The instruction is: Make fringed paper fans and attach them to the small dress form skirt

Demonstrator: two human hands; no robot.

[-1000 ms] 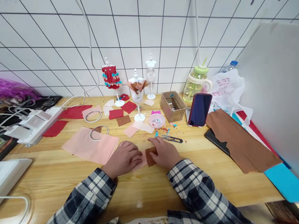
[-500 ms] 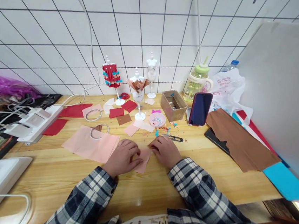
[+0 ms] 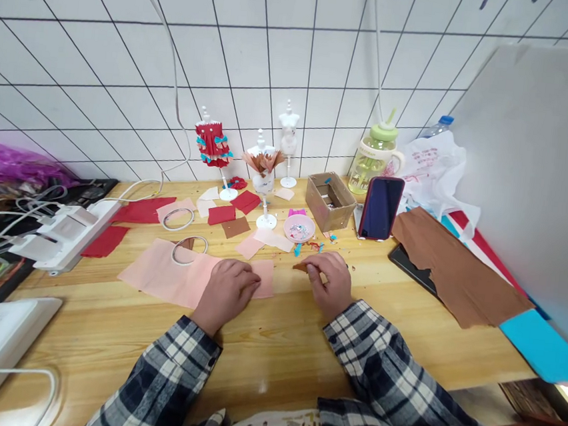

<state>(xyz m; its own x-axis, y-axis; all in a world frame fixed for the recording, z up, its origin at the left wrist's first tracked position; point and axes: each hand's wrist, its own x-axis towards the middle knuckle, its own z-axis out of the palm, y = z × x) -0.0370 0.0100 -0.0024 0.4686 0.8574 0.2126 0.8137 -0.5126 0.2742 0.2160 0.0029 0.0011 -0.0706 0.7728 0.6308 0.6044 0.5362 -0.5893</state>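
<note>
My left hand (image 3: 230,291) has its fingers closed on a small pink crepe paper piece (image 3: 266,277), which sticks out to the right of the fingertips. Under and beside that hand lies a larger pink sheet (image 3: 150,270), flat on the table. My right hand (image 3: 331,286) pinches a small folded brown crepe paper piece (image 3: 301,267) between thumb and fingers, apart from the left hand. Behind the hands stand small white dress forms: one with a brown-and-pink petal collar (image 3: 263,161), one in a ruffled red dress (image 3: 209,142), one bare (image 3: 288,133).
A pink dish of beads (image 3: 299,228), a cardboard box (image 3: 330,201) and a propped phone (image 3: 382,208) stand beyond my right hand. Two rings lie at left, one ring (image 3: 190,251) on the pink sheet. A brown sheet (image 3: 459,267) lies right; a power strip (image 3: 68,236) is far left.
My hands have moved apart. The pink piece has gone left and up with my left hand; the brown piece has moved right with my right hand, which now covers the black snips.
</note>
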